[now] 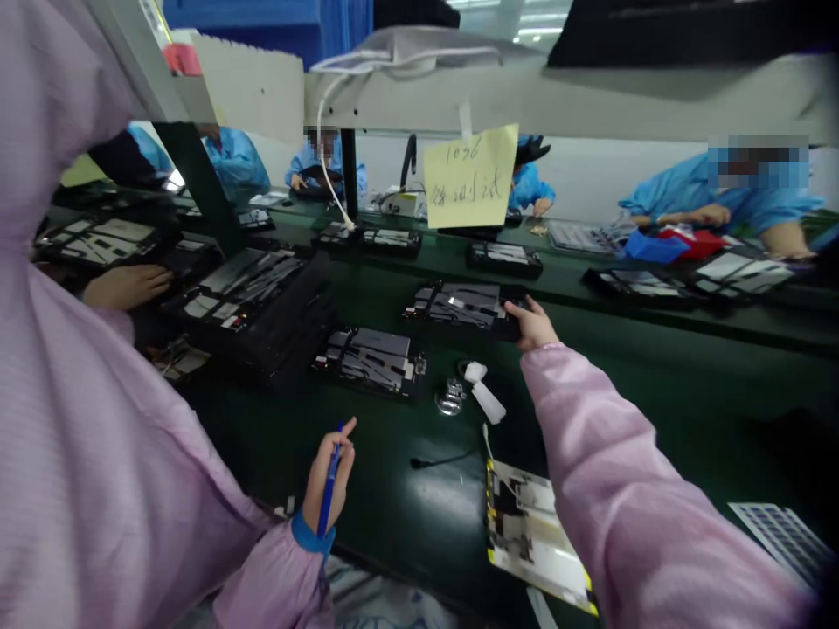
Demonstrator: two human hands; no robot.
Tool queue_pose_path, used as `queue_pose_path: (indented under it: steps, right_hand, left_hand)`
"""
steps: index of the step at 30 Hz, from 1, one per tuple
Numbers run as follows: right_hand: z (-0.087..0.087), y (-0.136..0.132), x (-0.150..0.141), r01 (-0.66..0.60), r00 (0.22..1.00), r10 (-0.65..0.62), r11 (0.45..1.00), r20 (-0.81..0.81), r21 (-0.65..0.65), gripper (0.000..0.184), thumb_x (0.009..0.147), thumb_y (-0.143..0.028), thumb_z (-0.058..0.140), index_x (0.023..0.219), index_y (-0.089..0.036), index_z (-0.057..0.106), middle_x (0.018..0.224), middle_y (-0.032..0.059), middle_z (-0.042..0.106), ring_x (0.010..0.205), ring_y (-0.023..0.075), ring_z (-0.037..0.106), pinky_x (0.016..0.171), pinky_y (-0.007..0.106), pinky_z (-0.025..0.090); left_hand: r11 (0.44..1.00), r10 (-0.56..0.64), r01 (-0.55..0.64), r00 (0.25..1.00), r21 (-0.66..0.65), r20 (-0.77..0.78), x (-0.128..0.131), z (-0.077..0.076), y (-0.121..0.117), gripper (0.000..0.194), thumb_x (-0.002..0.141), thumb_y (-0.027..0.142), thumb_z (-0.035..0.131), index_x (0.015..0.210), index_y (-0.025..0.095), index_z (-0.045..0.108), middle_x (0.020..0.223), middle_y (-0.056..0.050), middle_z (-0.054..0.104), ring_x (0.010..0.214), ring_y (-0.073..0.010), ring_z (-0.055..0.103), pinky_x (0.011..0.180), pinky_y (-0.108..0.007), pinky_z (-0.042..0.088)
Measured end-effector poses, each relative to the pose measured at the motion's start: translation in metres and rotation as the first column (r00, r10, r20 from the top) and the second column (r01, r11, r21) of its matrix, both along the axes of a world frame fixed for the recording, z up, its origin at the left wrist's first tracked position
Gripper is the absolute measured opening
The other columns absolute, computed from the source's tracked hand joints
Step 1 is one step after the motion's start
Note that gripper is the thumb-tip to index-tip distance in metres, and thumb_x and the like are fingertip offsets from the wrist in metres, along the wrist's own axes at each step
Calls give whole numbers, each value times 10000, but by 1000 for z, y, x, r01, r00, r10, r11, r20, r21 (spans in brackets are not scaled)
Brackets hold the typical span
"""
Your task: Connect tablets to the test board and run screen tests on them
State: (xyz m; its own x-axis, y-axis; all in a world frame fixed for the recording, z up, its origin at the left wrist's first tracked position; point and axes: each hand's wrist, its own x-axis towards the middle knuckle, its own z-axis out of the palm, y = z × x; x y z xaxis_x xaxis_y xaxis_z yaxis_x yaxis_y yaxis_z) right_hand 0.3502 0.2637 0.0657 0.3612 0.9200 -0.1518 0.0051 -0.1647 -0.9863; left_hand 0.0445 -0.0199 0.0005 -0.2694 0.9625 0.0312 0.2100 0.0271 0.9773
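My right hand (537, 325) reaches far out over the dark green bench and grips the right end of an opened tablet (464, 304), its dark grey inner parts facing up. My left hand (328, 482), near the front edge, has a slim blue pen (329, 485) between its fingers. Another opened tablet (372, 358) lies between my two hands, closer to me. A round clear piece (450, 397) and a white strip (488, 402) rest below my right hand. A thin black cable (442, 460) lies to the right of my left hand.
At left, a stack of opened tablets (249, 288) stands beside a co-worker's hand (128, 286) and pink sleeve. A yellow-edged white panel (544, 533) lies under my right forearm. A handwritten note (470, 179) hangs from the shelf (433, 100). People in blue work across the bench.
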Motion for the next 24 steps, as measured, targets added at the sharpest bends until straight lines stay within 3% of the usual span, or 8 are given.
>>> queue_pose_path:
  steps: [3,7,11,13,15,18,21,24]
  right_hand:
    - [-7,32,-23,-109,984,119,991,130,-79,366,920,-299,550,1252,-154,500,1113,79,611,881,161,635,749,343,557]
    - [-20,38,-55,-261,888,318,943,333,-205,359,893,-386,582,1161,-147,567,1159,99,593,1006,202,601,863,402,513]
    - [-34,12,-96,-450,685,596,799,420,-399,498,685,-533,748,964,-132,651,964,160,661,961,288,634,807,372,515]
    - [-39,-4,-115,-493,584,696,712,417,-500,640,570,-597,790,978,-129,634,910,164,670,872,314,652,689,379,533]
    - [-42,-16,-128,-493,532,739,667,413,-559,788,492,-611,818,1058,-113,588,959,188,661,838,330,651,595,376,529]
    - [-39,-23,-135,-473,556,738,659,382,-585,843,458,-548,858,1097,-101,537,997,205,644,825,322,649,546,351,518]
    - [-32,-27,-133,-496,671,696,679,257,-541,684,531,-463,857,1029,-130,527,889,136,657,730,249,652,517,311,515]
    - [-23,-36,-129,-554,790,612,730,23,-400,498,610,-348,837,933,-179,497,762,40,638,644,177,638,501,269,526]
  left_hand:
    - [998,-42,40,998,-48,-49,-2,-1,-1,168,889,369,493,841,208,488,1352,-154,545,1258,-262,510,1050,-459,364]
    - [995,-67,62,996,-76,-58,-1,3,-3,133,890,330,479,843,206,480,1318,-159,571,1245,-246,524,1050,-433,364]
    - [992,-89,82,994,-91,-68,2,8,-6,113,888,306,473,845,202,465,1296,-172,579,1201,-234,558,1019,-413,393]
    - [992,-92,86,993,-90,-68,3,10,-9,107,885,300,479,846,200,465,1281,-173,587,1177,-227,572,1003,-397,405]
    - [994,-84,79,995,-80,-62,3,11,-11,103,881,292,487,840,200,464,1260,-169,600,1161,-221,579,991,-384,411]
    - [996,-65,63,997,-57,-38,3,10,-15,99,883,287,487,841,199,465,1257,-161,603,1138,-213,587,963,-366,424]
    - [998,-60,59,998,-30,-13,3,7,-17,114,888,306,495,852,200,471,1260,-149,605,1104,-205,601,934,-353,438]
    - [998,-58,58,998,3,8,1,3,-17,144,890,338,504,857,200,477,1248,-143,613,1087,-208,609,936,-362,439]
